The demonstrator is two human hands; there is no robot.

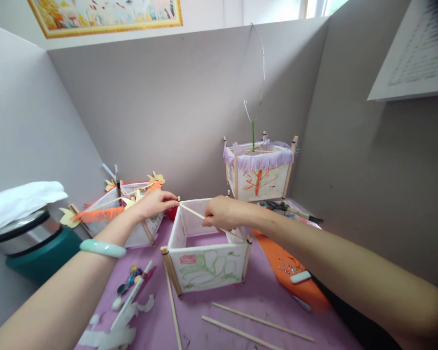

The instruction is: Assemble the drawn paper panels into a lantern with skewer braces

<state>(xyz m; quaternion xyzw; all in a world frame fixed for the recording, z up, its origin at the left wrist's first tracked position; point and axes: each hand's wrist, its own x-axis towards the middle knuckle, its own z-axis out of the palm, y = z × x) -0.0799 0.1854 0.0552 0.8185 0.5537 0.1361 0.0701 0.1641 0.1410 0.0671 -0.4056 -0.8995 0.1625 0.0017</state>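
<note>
A white box-shaped lantern frame (209, 270) with wooden corner posts and a drawn pink flower stands on the purple table (197, 311). A thin wooden stick (192, 210) crosses its open top diagonally, from the back left corner towards the front right. My left hand (156, 201), below a pale green bangle (102, 248), has its fingers closed at the stick's far left end by the corner post. My right hand (222, 213) is closed round the stick's middle, above the opening; some of its fingertips are hidden.
A lantern with orange fringe (107, 214) stands left, a purple-fringed one (264, 180) behind right. Loose sticks (263, 321) lie in front, paint pots (131, 279) and torn white paper (122, 321) front left. Orange paper (281, 257) lies right, a teal bottle (45, 257) far left.
</note>
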